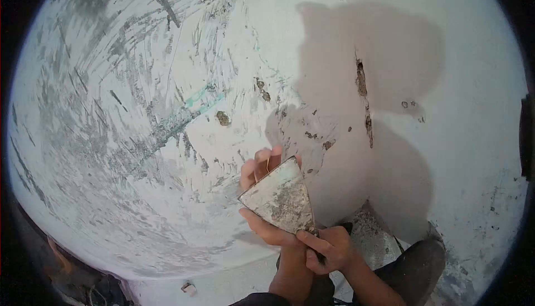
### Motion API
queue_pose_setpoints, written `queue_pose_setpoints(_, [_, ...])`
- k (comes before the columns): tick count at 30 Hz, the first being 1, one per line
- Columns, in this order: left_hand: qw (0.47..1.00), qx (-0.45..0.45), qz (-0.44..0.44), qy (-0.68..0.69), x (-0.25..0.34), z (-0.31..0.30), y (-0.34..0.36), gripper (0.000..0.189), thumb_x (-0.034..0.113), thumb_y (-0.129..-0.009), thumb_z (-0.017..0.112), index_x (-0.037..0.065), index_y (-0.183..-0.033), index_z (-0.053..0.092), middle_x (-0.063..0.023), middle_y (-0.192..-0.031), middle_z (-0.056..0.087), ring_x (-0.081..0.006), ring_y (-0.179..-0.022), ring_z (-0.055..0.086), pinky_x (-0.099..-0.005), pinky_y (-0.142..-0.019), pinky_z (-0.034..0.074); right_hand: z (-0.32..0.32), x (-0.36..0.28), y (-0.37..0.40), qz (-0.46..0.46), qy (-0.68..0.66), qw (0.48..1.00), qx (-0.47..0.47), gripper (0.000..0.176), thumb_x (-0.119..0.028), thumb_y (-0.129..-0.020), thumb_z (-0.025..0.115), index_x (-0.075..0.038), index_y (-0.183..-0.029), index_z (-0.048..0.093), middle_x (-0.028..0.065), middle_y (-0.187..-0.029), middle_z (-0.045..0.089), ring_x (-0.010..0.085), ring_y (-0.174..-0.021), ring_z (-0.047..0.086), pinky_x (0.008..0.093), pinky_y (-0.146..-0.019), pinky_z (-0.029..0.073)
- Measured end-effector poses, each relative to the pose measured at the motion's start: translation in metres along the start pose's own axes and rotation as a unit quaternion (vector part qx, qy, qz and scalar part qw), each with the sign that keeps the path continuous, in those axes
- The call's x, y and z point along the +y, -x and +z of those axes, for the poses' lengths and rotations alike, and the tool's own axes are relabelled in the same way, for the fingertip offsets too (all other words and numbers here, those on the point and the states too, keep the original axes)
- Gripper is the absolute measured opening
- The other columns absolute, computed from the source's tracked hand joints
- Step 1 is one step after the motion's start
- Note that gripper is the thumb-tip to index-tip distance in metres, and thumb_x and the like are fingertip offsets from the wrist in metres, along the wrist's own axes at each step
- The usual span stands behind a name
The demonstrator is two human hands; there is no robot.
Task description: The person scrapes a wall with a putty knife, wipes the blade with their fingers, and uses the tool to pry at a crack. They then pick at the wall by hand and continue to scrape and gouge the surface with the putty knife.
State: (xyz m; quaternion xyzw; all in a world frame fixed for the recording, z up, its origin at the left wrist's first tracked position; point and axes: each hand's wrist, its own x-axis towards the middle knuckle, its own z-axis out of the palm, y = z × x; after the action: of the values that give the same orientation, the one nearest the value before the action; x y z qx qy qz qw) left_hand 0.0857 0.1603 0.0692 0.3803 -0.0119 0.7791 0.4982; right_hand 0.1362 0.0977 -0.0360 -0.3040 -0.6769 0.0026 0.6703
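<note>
A putty knife (pixel 277 197) with a wide, wedge-shaped blade is held near the lower middle of the view. Grey-white plaster residue crusts its blade, thickest toward the handle end. My right hand (pixel 334 248) is closed round the dark handle, with a finger reaching along the base of the blade. Behind the blade lies my left hand (pixel 262 229), cupped, palm facing me, fingers apart and showing past the blade's upper edge. The thumb stretches out at the lower left. Most of the left palm is hidden by the blade.
The whitish wall (pixel 206 217) beyond is smeared grey, scraped and pitted. A long crack (pixel 362 80) runs down it inside my shadow. My bent knee (pixel 415 272) is at lower right. A small pale chunk (pixel 189 289) and dark items (pixel 83 281) lie at lower left.
</note>
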Motion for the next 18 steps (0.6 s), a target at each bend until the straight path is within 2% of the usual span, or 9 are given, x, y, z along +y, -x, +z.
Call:
queue_pose_setpoints(2, [1.000, -0.007, -0.007, 0.014, 0.001, 0.001, 0.001, 0.062, 0.059, -0.095, 0.025, 0.006, -0.119, 0.048, -0.0194, -0.127, 0.047, -0.0386, -0.126, 0.044, -0.0541, -0.101, 0.040, -0.004, -0.001, -0.002, 0.007, 0.010, 0.999, -0.050, 0.060, -0.012, -0.072, 0.068, -0.012, -0.131, 0.058, 0.0050, -0.059, 0.054, 0.0171, -0.045, 0.054, 0.0312, -0.044, 0.048])
queue_pose_setpoints(4, [0.999, -0.014, -0.013, 0.028, 0.000, -0.004, 0.000, 0.062, 0.059, -0.094, 0.024, 0.007, -0.118, 0.048, -0.0196, -0.127, 0.049, -0.0392, -0.126, 0.043, -0.0543, -0.100, 0.040, -0.004, -0.002, -0.004, -0.007, 0.008, 0.999, -0.045, 0.054, -0.010, -0.073, 0.064, -0.008, -0.127, 0.058, 0.0045, -0.057, 0.052, 0.0187, -0.044, 0.052, 0.0324, -0.042, 0.045])
queue_pose_setpoints(6, [0.986, -0.136, -0.020, 0.090, -0.002, -0.019, -0.003, 0.062, 0.059, -0.093, 0.026, 0.007, -0.117, 0.049, -0.0189, -0.121, 0.051, -0.0399, -0.125, 0.043, -0.0543, -0.098, 0.043, -0.001, -0.001, -0.002, -0.021, 0.005, 0.999, -0.039, 0.049, -0.008, -0.075, 0.061, -0.004, -0.124, 0.058, 0.0040, -0.055, 0.051, 0.0202, -0.043, 0.051, 0.0335, -0.040, 0.042])
queue_pose_setpoints(8, [0.987, -0.135, -0.017, 0.088, -0.004, -0.020, -0.004, 0.061, 0.058, -0.092, 0.027, 0.007, -0.116, 0.049, -0.0191, -0.120, 0.051, -0.0403, -0.123, 0.043, -0.0540, -0.096, 0.045, 0.003, 0.002, 0.006, 0.003, 0.013, 0.999, -0.029, 0.058, -0.013, -0.074, 0.067, -0.012, -0.131, 0.058, 0.0039, -0.058, 0.053, 0.0165, -0.046, 0.054, 0.0311, -0.044, 0.047])
queue_pose_setpoints(13, [0.991, -0.086, -0.008, 0.102, -0.005, -0.015, -0.005, 0.056, 0.054, -0.092, 0.030, 0.006, -0.114, 0.048, -0.0200, -0.115, 0.050, -0.0412, -0.120, 0.043, -0.0529, -0.093, 0.047, 0.003, 0.001, 0.002, 0.015, -0.002, 0.999, -0.032, 0.053, -0.013, -0.077, 0.064, -0.011, -0.130, 0.059, 0.0034, -0.055, 0.051, 0.0154, -0.044, 0.052, 0.0310, -0.043, 0.045])
queue_pose_setpoints(15, [0.996, -0.063, 0.002, 0.063, -0.005, -0.014, -0.006, 0.052, 0.050, -0.092, 0.032, 0.004, -0.113, 0.047, -0.0211, -0.114, 0.049, -0.0408, -0.121, 0.042, -0.0522, -0.095, 0.045, 0.000, 0.002, 0.004, 0.019, -0.003, 0.999, -0.038, 0.052, -0.012, -0.078, 0.063, -0.010, -0.130, 0.059, 0.0034, -0.055, 0.050, 0.0153, -0.044, 0.051, 0.0310, -0.043, 0.045])
queue_pose_setpoints(16, [0.996, -0.063, 0.004, 0.062, -0.006, -0.015, -0.006, 0.052, 0.050, -0.092, 0.032, 0.004, -0.113, 0.047, -0.0211, -0.114, 0.049, -0.0408, -0.121, 0.042, -0.0522, -0.095, 0.045, -0.003, 0.002, 0.003, 0.024, 0.003, 0.999, -0.046, 0.049, -0.010, -0.077, 0.061, -0.006, -0.126, 0.057, 0.0064, -0.058, 0.053, 0.0208, -0.046, 0.053, 0.0339, -0.043, 0.045])
queue_pose_setpoints(17, [0.995, -0.095, 0.018, 0.027, -0.008, -0.016, -0.007, 0.049, 0.046, -0.095, 0.033, 0.005, -0.118, 0.047, -0.0167, -0.118, 0.049, -0.0359, -0.123, 0.041, -0.0496, -0.098, 0.042, -0.004, 0.002, 0.002, 0.027, 0.007, 0.998, -0.056, 0.046, -0.007, -0.076, 0.058, -0.002, -0.123, 0.056, 0.0094, -0.061, 0.056, 0.0262, -0.047, 0.055, 0.0367, -0.044, 0.044])
queue_pose_setpoints(18, [0.992, -0.124, 0.034, -0.008, -0.009, -0.018, -0.008, 0.046, 0.043, -0.097, 0.034, 0.007, -0.123, 0.047, -0.0123, -0.122, 0.048, -0.0310, -0.126, 0.039, -0.0470, -0.101, 0.039, -0.004, 0.002, 0.002, 0.026, 0.003, 0.998, -0.062, 0.046, -0.007, -0.076, 0.058, -0.002, -0.123, 0.056, 0.0094, -0.061, 0.056, 0.0262, -0.047, 0.055, 0.0367, -0.044, 0.044])
